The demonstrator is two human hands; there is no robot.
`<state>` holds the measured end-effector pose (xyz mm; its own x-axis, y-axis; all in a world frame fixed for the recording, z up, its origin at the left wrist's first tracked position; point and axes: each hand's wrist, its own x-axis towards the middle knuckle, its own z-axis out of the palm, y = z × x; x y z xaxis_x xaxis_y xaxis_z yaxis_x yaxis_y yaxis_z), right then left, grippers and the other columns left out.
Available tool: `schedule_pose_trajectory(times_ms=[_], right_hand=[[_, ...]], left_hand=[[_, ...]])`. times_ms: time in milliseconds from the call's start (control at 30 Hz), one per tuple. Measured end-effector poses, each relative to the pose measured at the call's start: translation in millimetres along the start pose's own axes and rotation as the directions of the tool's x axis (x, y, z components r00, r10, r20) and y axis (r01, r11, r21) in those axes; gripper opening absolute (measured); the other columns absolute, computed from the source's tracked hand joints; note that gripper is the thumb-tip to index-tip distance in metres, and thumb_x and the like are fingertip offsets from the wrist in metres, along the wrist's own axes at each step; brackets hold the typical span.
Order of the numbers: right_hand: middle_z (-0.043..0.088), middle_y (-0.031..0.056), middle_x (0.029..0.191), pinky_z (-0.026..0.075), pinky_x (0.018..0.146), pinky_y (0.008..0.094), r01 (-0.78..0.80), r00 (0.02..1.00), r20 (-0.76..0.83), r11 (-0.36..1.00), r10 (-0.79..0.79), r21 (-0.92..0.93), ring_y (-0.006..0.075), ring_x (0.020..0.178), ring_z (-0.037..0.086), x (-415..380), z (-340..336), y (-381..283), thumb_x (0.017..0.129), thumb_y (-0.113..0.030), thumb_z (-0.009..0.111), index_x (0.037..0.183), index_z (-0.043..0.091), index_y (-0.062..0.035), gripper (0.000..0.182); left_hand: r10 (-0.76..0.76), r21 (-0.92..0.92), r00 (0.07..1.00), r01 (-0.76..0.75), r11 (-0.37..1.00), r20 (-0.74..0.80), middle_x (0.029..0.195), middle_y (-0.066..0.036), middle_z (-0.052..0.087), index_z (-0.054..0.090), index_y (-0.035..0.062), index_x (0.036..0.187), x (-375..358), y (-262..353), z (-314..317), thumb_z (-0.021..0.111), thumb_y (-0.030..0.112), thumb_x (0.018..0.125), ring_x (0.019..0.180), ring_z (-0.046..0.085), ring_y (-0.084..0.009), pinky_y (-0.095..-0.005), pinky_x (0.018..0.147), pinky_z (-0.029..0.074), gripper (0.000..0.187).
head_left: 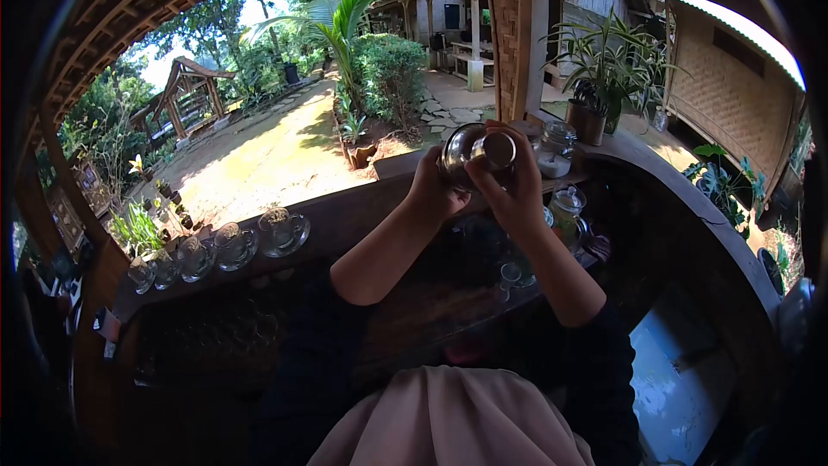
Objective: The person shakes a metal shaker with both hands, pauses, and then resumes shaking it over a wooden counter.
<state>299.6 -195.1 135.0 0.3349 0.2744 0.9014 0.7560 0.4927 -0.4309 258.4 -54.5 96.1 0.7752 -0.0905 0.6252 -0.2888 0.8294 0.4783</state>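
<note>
Hands are raised above the back edge of the wooden counter (655, 181). Left hand (429, 190) and right hand (516, 185) both close their fingers around a glass jar (470, 151), held tilted. Glass cups (283, 231) stand along the counter's left part.

A row of cups (233, 246) sits on the worktop (362, 207) left of the left hand (434, 190); jars (565, 207) stand just right of the right hand (517, 185).

Both hands (479, 177) raised — fingers curled
</note>
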Motion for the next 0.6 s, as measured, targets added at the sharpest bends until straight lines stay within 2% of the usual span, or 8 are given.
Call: schedule_pose_trajectory(times_ms=[67,100,167,267,333,433,500,600], right_hand=[[0.057,0.0158,0.125,0.044,0.099,0.0453,0.247,0.968,0.057,0.965,-0.243,-0.091,0.0328,0.120,0.054,6.1,-20.5,-27.6,0.071,-0.010,0.080,0.119,0.056,-0.0068,0.053],[0.058,0.0144,0.125,0.043,0.100,0.0465,0.453,0.889,0.149,0.878,-0.432,-0.154,0.0305,0.121,0.055,3.3,-30.1,-52.2,0.072,-0.010,0.079,0.121,0.056,-0.0095,0.054],[0.060,0.0022,0.124,0.042,0.101,0.0485,0.753,0.654,0.247,0.647,-0.715,-0.117,0.0245,0.122,0.055,-13.4,-47.7,-87.8,0.074,-0.010,0.078,0.121,0.055,-0.0187,0.054],[0.059,-0.0073,0.122,0.042,0.100,0.0504,0.938,0.343,0.056,0.339,-0.938,-0.071,0.0215,0.120,0.055,-6.4,-32.7,-73.4,0.075,-0.016,0.078,0.118,0.056,-0.0222,0.048],[0.058,-0.0168,0.120,0.042,0.099,0.0523,0.994,-0.010,-0.138,0.006,-0.990,-0.113,0.0185,0.118,0.056,-7.8,-28.3,-66.6,0.077,-0.021,0.077,0.114,0.057,-0.0257,0.043],[0.057,0.0100,0.124,0.042,0.101,0.0519,0.785,0.620,0.239,0.588,-0.748,-0.195,0.0332,0.121,0.053,20.7,-67.2,-30.4,0.076,-0.026,0.079,0.116,0.058,-0.0168,0.046],[0.057,0.0148,0.125,0.043,0.101,0.0472,0.491,0.871,0.160,0.842,-0.466,-0.225,0.0357,0.120,0.054,26.2,-71.7,-26.8,0.073,-0.020,0.081,0.118,0.058,-0.0100,0.052],[0.052,0.0156,0.131,0.044,0.100,0.0433,0.455,0.887,0.223,0.847,-0.404,-0.275,0.0319,0.122,0.054,25.9,-93.8,-49.8,0.073,-0.021,0.083,0.121,0.054,-0.0081,0.058]], left_hand=[[0.187,0.978,0.966,-0.195,0.073,0.179,0.135,-0.019,0.049,0.042,0.0098,0.140,8.9,-2.6,4.2,0.048,0.048,0.094,0.125,0.051,-0.0295,-0.0507,0.100,0.046,0.060],[0.186,0.977,0.966,-0.196,0.078,0.179,0.135,-0.019,0.049,0.042,0.0098,0.140,9.9,0.8,25.7,0.048,0.048,0.094,0.125,0.051,-0.0295,-0.0507,0.100,0.046,0.060],[-0.147,0.180,0.965,0.188,0.966,-0.217,0.138,-0.019,0.046,0.038,0.0113,0.141,8.5,13.1,90.7,0.062,0.043,0.089,0.132,0.044,-0.0327,-0.0514,0.104,0.044,0.066],[0.228,0.243,0.781,-0.434,0.867,0.582,0.126,-0.016,0.054,0.034,0.0035,0.139,18.0,-18.7,131.2,0.066,0.034,0.089,0.115,0.058,-0.0285,-0.0456,0.096,0.050,0.066],[0.146,0.273,0.921,-0.254,0.928,0.362,0.125,-0.016,0.055,0.038,0.0034,0.136,26.0,-16.5,107.8,0.063,0.037,0.090,0.113,0.059,-0.0282,-0.0450,0.094,0.051,0.062],[-0.233,0.008,0.972,0.232,0.973,0.026,0.122,-0.014,0.061,0.055,0.0041,0.124,65.3,-2.1,54.2,0.042,0.048,0.096,0.110,0.061,-0.0285,-0.0447,0.088,0.054,0.053],[0.103,0.967,0.963,-0.251,0.029,0.247,0.122,-0.016,0.058,0.049,0.0045,0.133,73.2,-20.1,-6.2,0.044,0.055,0.095,0.113,0.058,-0.0268,-0.0432,0.099,0.049,0.063],[0.114,0.491,0.991,-0.064,0.869,-0.073,0.130,-0.015,0.054,0.042,0.0070,0.139,61.7,-39.1,55.1,0.055,0.051,0.093,0.118,0.056,-0.0301,-0.0452,0.098,0.050,0.065]])
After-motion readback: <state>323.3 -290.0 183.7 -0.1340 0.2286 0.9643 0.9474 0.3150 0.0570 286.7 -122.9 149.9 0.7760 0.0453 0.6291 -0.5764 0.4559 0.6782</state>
